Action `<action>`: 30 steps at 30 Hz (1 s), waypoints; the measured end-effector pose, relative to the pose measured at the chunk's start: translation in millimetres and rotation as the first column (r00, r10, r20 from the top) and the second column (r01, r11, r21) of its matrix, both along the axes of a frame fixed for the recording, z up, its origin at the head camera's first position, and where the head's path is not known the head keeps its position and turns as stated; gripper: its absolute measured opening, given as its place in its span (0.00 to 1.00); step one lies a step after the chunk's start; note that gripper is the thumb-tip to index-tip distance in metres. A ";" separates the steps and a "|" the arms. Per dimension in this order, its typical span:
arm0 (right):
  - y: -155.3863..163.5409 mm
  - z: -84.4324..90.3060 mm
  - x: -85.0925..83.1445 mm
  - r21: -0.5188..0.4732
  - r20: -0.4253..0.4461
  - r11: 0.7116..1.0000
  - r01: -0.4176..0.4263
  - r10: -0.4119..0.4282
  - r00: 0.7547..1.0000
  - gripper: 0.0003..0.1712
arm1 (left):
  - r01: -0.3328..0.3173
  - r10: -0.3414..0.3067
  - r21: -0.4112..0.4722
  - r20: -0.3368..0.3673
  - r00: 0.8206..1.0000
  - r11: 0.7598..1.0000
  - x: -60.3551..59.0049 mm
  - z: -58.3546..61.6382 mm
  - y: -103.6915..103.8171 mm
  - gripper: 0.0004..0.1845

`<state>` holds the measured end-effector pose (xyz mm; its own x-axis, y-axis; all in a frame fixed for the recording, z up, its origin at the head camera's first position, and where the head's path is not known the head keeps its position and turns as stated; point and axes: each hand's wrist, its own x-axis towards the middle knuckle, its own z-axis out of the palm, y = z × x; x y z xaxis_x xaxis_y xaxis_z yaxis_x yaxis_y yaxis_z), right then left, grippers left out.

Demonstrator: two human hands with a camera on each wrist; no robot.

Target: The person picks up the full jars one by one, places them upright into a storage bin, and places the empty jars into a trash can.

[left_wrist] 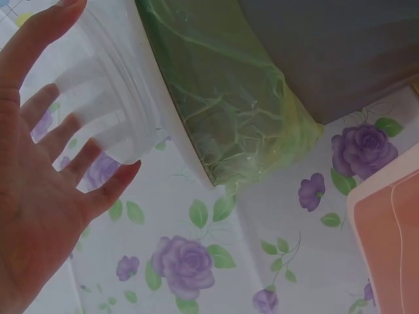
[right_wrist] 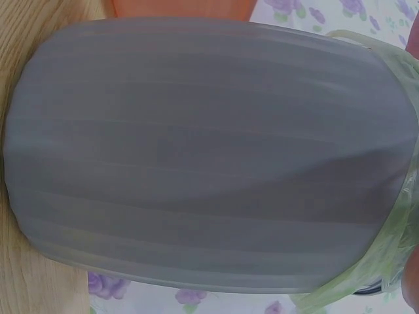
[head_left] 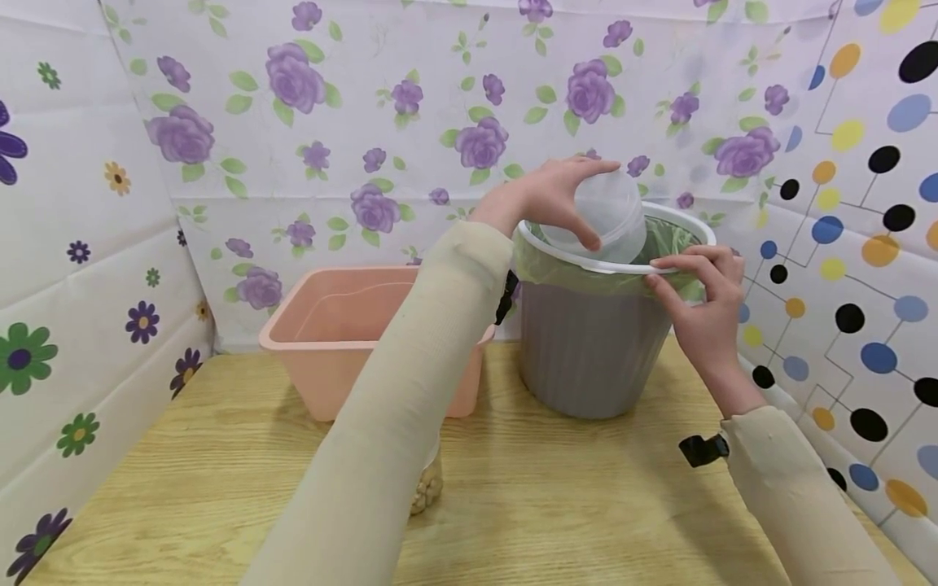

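A grey ribbed bin [head_left: 589,350] with a white rim and a green liner [head_left: 677,240] stands on the wooden table at the right. My left hand [head_left: 560,199] grips a clear plastic container [head_left: 608,216], tipped over the bin's mouth. In the left wrist view the clear container [left_wrist: 105,98] lies against my fingers [left_wrist: 72,140], with the green liner [left_wrist: 222,98] beside it. My right hand [head_left: 699,281] pinches the bin's near rim. The right wrist view is filled by the grey bin [right_wrist: 209,157]; the hand itself barely shows there.
A pink plastic tub [head_left: 352,325] stands left of the bin against the flowered backdrop. A small jar of pale pieces [head_left: 428,484] sits on the wooden table [head_left: 220,472], partly hidden by my left sleeve. Patterned walls close in on three sides.
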<state>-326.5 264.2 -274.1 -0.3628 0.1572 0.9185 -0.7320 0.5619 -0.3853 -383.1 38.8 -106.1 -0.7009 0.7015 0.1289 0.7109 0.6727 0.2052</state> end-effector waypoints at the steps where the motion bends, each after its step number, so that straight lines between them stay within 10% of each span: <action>1: 0.1 0.3 0.0 0.001 0.001 1.000 0.000 0.000 1.000 0.11 | 0.001 -0.001 0.001 -0.002 1.000 1.000 0.0 0.2 -0.4 0.56; 30: -0.5 0.5 2.3 -0.007 0.010 1.000 0.002 -0.001 1.000 0.12 | -0.036 0.037 -0.059 0.015 0.999 0.998 5.3 3.6 1.4 0.55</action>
<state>-324.2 263.7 -273.6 -0.3719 0.1643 0.9136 -0.7272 0.5602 -0.3968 -377.8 40.2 -102.5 -0.7276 0.6817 0.0770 0.6829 0.7091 0.1753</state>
